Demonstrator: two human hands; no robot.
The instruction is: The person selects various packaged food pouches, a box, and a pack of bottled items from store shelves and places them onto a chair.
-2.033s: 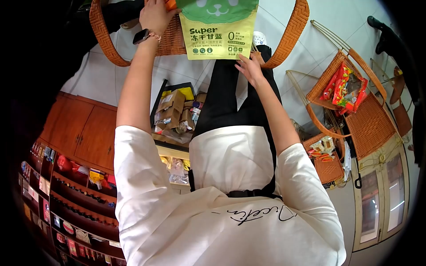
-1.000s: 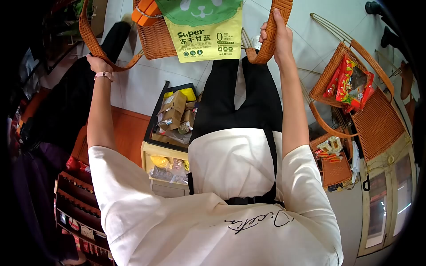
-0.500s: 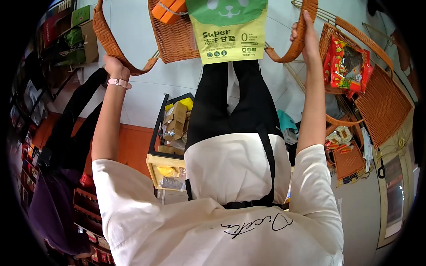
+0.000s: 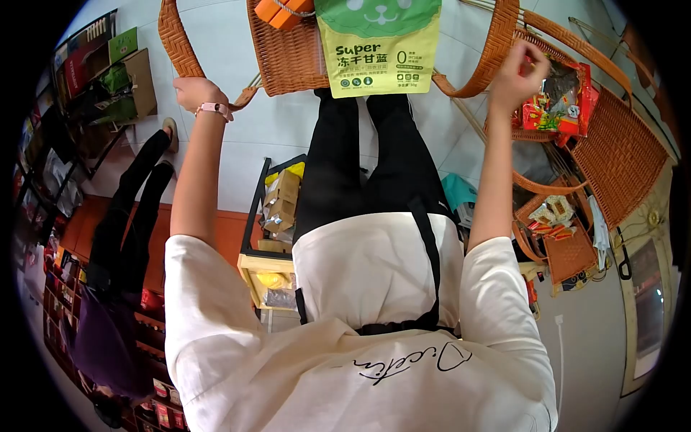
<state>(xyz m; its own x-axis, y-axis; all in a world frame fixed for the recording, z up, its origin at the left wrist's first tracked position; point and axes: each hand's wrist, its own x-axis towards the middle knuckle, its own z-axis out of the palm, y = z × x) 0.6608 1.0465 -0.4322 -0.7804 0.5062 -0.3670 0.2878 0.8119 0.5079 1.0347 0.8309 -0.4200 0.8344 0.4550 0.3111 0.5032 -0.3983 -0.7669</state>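
Note:
Beside the lower left bend of a brown woven handle (image 4: 182,47), my left hand (image 4: 200,93) is closed, with part of the handle hidden behind it. My right hand (image 4: 520,75) is off the right woven handle (image 4: 497,54), its fingers loosely bent and apart, with nothing visible in them. It appears in front of the red packages (image 4: 558,119). Between the handles is a green and yellow pouch (image 4: 381,61) with a cartoon animal face. Left of the pouch, an orange box (image 4: 284,13) with a grey cord rests at a woven basket (image 4: 288,65).
At the right are a woven basket (image 4: 619,158) and a smaller one holding packets (image 4: 554,216). A cart (image 4: 248,259) with cardboard boxes (image 4: 281,201) stands left of my legs. Another person (image 4: 108,324) in purple and black is at the left, near shelves and a carton (image 4: 140,83).
My right hand has let go of the right handle and moved to its right. My left hand remains by the left handle. The view has shifted, and more of the person at left shows.

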